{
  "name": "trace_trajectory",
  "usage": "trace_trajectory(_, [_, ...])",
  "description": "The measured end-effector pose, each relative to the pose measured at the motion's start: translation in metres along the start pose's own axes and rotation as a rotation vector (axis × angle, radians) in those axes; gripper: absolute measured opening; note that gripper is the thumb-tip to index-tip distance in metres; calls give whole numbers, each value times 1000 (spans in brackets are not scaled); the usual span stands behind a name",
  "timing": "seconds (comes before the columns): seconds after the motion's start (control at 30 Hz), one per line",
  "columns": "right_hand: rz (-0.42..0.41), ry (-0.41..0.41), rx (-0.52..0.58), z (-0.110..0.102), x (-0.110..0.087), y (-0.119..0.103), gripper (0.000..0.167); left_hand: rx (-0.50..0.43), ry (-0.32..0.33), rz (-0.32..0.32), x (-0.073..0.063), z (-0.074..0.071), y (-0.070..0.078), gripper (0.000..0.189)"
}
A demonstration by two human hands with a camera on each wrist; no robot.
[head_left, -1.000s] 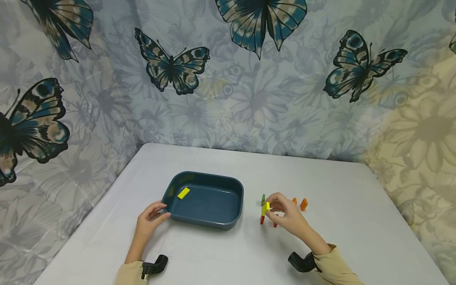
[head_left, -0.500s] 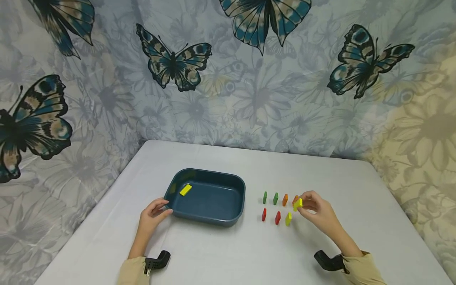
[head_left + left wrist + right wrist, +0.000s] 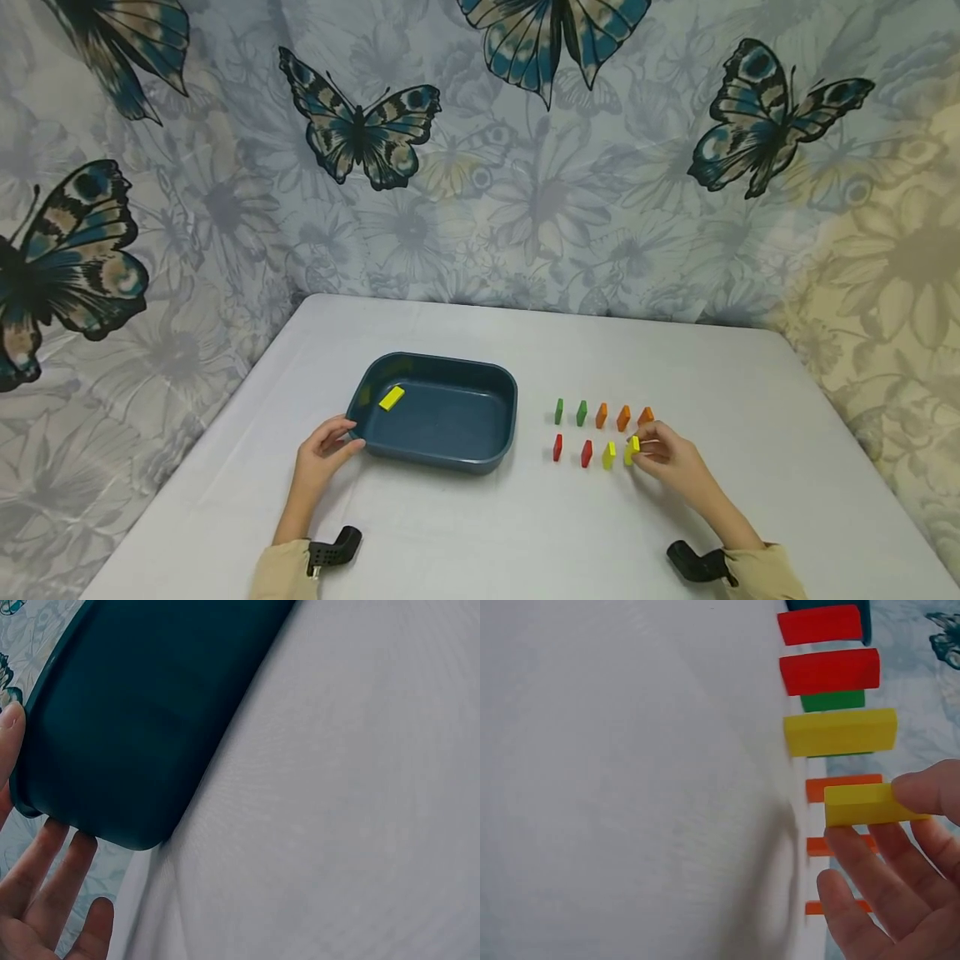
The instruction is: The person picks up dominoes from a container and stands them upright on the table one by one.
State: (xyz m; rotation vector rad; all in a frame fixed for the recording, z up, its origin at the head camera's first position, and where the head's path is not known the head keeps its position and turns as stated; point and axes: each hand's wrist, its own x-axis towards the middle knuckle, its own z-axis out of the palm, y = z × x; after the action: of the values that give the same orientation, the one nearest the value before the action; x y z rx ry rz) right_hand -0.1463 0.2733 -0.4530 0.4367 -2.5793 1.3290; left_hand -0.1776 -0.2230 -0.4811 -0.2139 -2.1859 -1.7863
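My left hand [image 3: 324, 457] holds the near left corner of a dark blue rectangular tray [image 3: 442, 463], thumb and fingers on either side of that corner. Inside the tray lies one yellow block [image 3: 392, 398], flat. Between right thumb and fingers, my right hand [image 3: 672, 463] pinches a second yellow block [image 3: 859, 805], held upright. It is at the right end of the near row, apart from another standing yellow block [image 3: 609, 456]. In the right wrist view its lower end appears slightly above the tabletop. Two red blocks [image 3: 587, 454] stand farther left in that row.
Behind the near row stands a far row: two green blocks [image 3: 581, 413] and three orange blocks [image 3: 623, 418], the rightmost partly behind my right hand. All rest on a white-covered table [image 3: 465, 542]. A butterfly-patterned cloth [image 3: 525, 208] hangs at the back and sides.
My right hand has carried the yellow block rightward from near the left of the rows, then lowered it at the near row's right end. The left hand has stayed at the tray corner.
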Motion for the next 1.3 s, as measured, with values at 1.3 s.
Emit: trace_trajectory(1.3, [69, -89, -70, 2, -1, 0, 33, 7, -3, 28, 0, 2, 6, 28])
